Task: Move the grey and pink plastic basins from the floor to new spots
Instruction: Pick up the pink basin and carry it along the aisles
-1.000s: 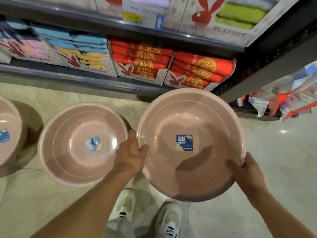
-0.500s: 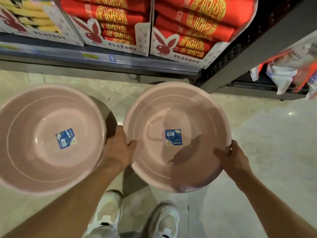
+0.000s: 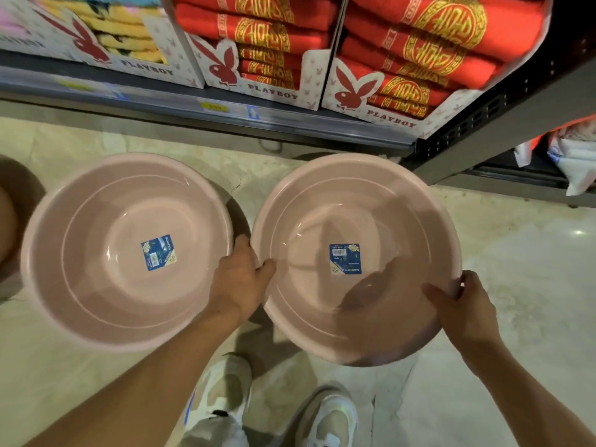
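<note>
Both hands grip the right basin (image 3: 371,214) at centre right of the frame. The left hand (image 3: 240,279) clasps its left rim, thumb inside. The right hand (image 3: 464,304) clasps the lower-right rim, thumb laid inward.

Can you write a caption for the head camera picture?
Both hands, left hand and right hand, grip a pink basin beside another basin.

"PLAYBOY" on the white towel boxes (image 3: 272,91); "MODERN" on each pink basin's blue sticker (image 3: 345,259).
</note>
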A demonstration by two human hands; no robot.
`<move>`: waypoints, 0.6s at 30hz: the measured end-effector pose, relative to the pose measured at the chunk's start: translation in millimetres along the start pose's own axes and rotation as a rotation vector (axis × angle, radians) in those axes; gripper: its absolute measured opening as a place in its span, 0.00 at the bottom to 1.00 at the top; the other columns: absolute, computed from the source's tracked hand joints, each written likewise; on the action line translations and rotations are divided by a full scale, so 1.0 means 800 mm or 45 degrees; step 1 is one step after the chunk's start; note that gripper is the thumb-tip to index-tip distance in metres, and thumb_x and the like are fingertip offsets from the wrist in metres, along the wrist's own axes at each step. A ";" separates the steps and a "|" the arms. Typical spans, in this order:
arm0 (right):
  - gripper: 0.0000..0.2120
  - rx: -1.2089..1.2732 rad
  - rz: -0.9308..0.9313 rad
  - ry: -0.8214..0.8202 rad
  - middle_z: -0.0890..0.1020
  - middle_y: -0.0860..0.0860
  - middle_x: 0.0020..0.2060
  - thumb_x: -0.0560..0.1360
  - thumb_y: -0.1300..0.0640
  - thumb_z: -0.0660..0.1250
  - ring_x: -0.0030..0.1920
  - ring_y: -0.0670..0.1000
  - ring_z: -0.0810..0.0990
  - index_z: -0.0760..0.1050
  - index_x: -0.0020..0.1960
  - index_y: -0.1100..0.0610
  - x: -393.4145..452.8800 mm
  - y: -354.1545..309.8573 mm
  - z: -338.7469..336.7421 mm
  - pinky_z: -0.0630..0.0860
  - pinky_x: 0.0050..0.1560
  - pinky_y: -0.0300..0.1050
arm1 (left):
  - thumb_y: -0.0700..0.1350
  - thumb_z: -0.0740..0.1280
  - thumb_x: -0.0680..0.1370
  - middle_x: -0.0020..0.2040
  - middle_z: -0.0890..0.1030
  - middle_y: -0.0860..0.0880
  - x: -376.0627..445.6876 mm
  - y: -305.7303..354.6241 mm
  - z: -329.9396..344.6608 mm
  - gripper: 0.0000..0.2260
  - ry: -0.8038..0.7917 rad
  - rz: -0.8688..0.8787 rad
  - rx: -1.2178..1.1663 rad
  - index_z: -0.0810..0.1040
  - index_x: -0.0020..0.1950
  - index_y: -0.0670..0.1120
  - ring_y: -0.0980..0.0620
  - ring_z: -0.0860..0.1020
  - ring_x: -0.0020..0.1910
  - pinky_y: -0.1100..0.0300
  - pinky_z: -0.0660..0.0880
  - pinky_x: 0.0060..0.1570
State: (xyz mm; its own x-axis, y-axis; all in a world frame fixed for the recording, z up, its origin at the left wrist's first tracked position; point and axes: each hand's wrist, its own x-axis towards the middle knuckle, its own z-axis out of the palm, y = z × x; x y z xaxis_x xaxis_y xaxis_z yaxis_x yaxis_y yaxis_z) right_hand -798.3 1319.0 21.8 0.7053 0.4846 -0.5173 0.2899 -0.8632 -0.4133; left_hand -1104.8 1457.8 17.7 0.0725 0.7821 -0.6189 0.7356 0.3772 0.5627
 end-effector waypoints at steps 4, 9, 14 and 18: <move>0.11 0.039 -0.199 0.043 0.79 0.48 0.37 0.74 0.53 0.72 0.36 0.48 0.77 0.70 0.48 0.51 -0.054 -0.045 -0.026 0.68 0.31 0.44 | 0.51 0.71 0.78 0.36 0.82 0.48 -0.054 -0.012 -0.059 0.10 0.109 0.017 -0.184 0.72 0.51 0.49 0.47 0.84 0.35 0.43 0.83 0.37; 0.11 0.081 -0.412 -0.011 0.78 0.48 0.33 0.73 0.54 0.73 0.33 0.44 0.77 0.69 0.45 0.48 -0.126 -0.130 -0.030 0.66 0.29 0.43 | 0.53 0.72 0.78 0.42 0.85 0.59 -0.120 -0.044 -0.154 0.08 0.279 0.042 -0.331 0.72 0.50 0.60 0.56 0.85 0.35 0.59 0.82 0.31; 0.10 0.078 -0.509 -0.163 0.79 0.49 0.35 0.74 0.54 0.72 0.36 0.45 0.77 0.70 0.46 0.47 -0.167 -0.220 0.015 0.68 0.31 0.44 | 0.56 0.71 0.77 0.45 0.82 0.71 -0.148 -0.081 -0.237 0.08 0.501 -0.018 -0.403 0.73 0.51 0.64 0.66 0.83 0.41 0.70 0.78 0.28; 0.10 0.035 -0.586 -0.236 0.80 0.41 0.39 0.74 0.53 0.72 0.38 0.40 0.78 0.71 0.50 0.46 -0.174 -0.272 0.068 0.69 0.31 0.38 | 0.55 0.71 0.78 0.40 0.84 0.61 -0.147 -0.128 -0.270 0.08 0.619 -0.115 -0.399 0.72 0.47 0.60 0.56 0.84 0.30 0.62 0.76 0.25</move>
State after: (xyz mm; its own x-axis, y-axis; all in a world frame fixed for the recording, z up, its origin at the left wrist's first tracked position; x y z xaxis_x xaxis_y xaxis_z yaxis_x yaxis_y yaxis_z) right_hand -994.3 1447.1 143.0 0.3807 0.8336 -0.4003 0.5252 -0.5512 -0.6484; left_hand -1334.2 1434.5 151.4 -0.3535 0.8497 -0.3911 0.4847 0.5240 0.7004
